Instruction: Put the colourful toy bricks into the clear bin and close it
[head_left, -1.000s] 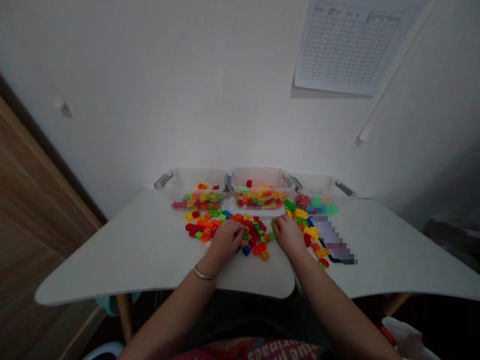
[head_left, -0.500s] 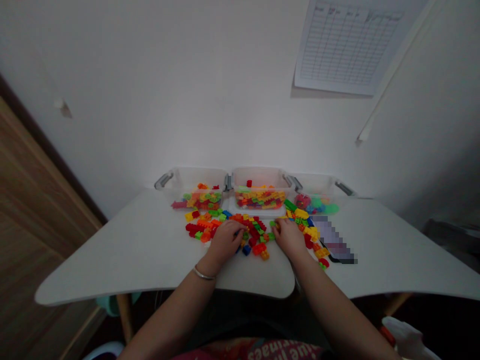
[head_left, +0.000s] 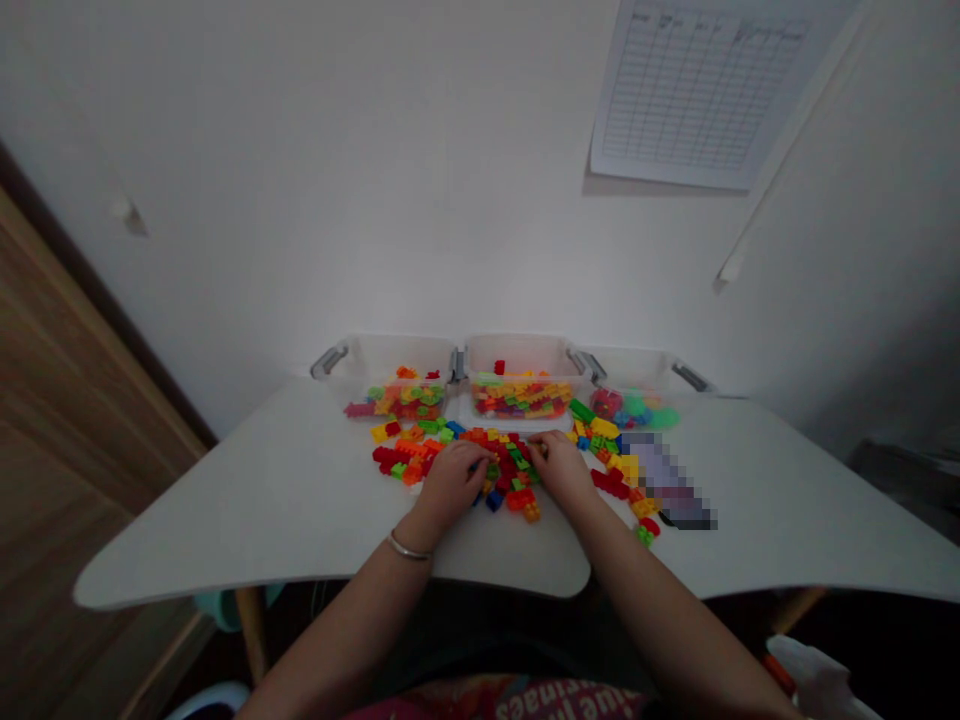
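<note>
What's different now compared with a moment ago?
The right hand has moved left, closer to the left hand, revealing more of the red blocks; whether it grips anything is unclear. The left hand and the clear boxes stayed put.

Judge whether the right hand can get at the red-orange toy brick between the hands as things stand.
Probably yes: the red-orange toy brick lies uncovered near the right hand, though whether that hand holds something is unclear.
</note>
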